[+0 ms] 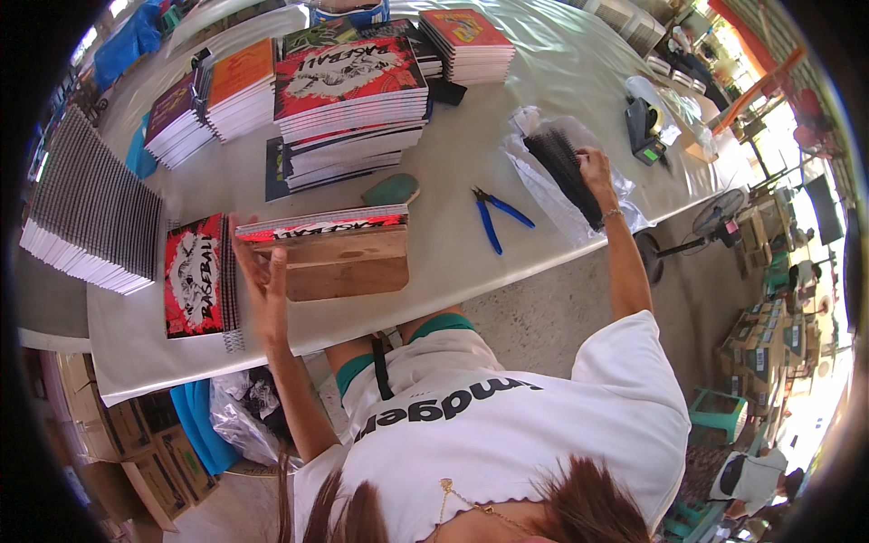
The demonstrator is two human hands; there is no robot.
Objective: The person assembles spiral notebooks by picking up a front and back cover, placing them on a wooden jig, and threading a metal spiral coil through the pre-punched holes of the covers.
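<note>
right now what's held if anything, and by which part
Left hand: left end of the red book by the wooden block. Right hand: right side of the black coils. Whether either grips is unclear.

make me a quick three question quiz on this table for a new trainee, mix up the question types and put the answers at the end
1. What colour are the handles of the cutters?
2. True or false: the left hand is at the black coils.
3. Fill in the blank: the red-covered book beside the left hand lies to the ____ of the wooden holder.

Key:
1. Blue.
2. False; the right hand is there, while the left hand is at the near end of the wooden holder's left side.
3. Left.
</note>
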